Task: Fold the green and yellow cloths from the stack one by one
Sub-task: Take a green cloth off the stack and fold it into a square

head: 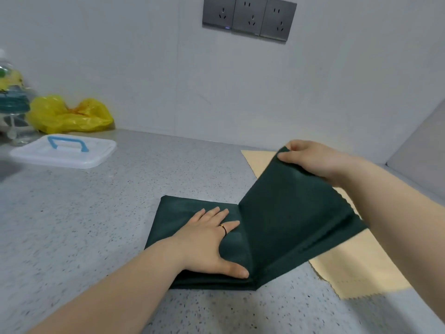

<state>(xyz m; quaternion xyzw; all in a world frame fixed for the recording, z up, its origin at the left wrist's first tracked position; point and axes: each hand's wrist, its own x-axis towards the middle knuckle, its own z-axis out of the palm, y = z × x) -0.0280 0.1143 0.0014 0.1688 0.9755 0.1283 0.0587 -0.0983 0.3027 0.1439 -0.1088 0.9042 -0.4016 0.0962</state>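
Note:
A dark green cloth (pixel 284 220) lies in the middle of the speckled grey counter (pixel 96 213), its left half flat and its right half lifted. My left hand (pixel 212 239) presses flat on the left half with straight fingers and wears a ring. My right hand (pixel 313 160) pinches the far right corner of the green cloth and holds that half up, tilted over the fold line. A pale yellow cloth (pixel 356 268) with zigzag edges lies flat under and behind the raised half, at the right.
A clear plastic lid with a blue handle (pixel 65 150) lies at the far left. Behind it are a yellow plastic bag (pixel 69 114) and a bottle (pixel 12 100). Wall sockets (pixel 250 18) are above. A wall corner closes the right side.

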